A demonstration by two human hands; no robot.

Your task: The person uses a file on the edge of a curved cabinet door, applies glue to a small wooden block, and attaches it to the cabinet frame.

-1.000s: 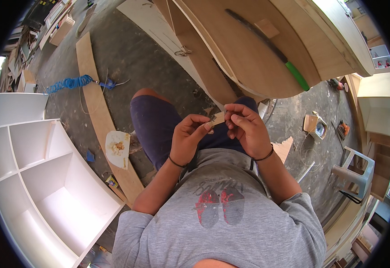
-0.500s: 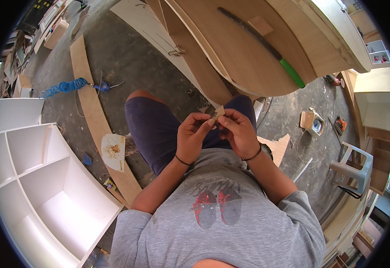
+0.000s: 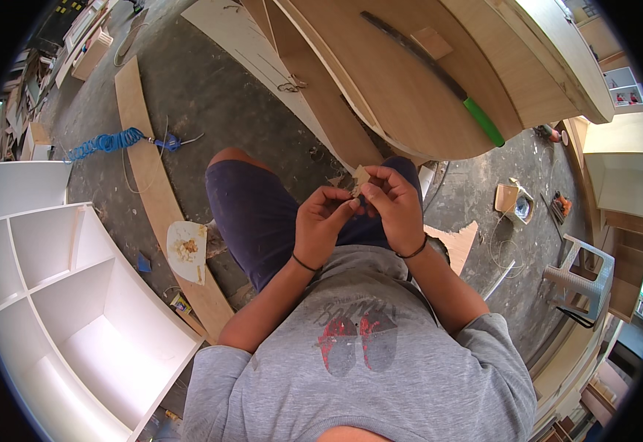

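Wood scrap [image 3: 360, 177]: a small pale piece pinched between the fingertips of both hands, held over the person's lap, just above the dark blue shorts [image 3: 262, 214]; too small to tell its exact shape.
Left hand [image 3: 324, 225]: fingers curled in, thumb and forefinger closed on the near edge of the scrap, seemingly to steady it.
Right hand [image 3: 394, 206]: likewise curled, its fingertips gripping the scrap's far edge from above; the two hands touch at the tips, which keeps the piece close to the eyes for fine work.
Wrists: a thin dark band on each.
Just beyond the hands: a large curved plywood panel [image 3: 410, 81] leans overhead, and a long dark tool with a green handle [image 3: 439, 77] lies on it, within reach.
Left of the hands: a bent plywood strip [image 3: 152, 184] lies flat on the concrete floor [image 3: 211, 103], with a pale scraper-like blade [image 3: 187, 250] resting against it.
Further left: a coiled blue air hose [image 3: 104, 144], and a white curved shelf unit [image 3: 64, 295] on its back.
Right of the hands: a small open box [image 3: 514, 202] and a grey plastic stool [image 3: 583, 272], well apart.
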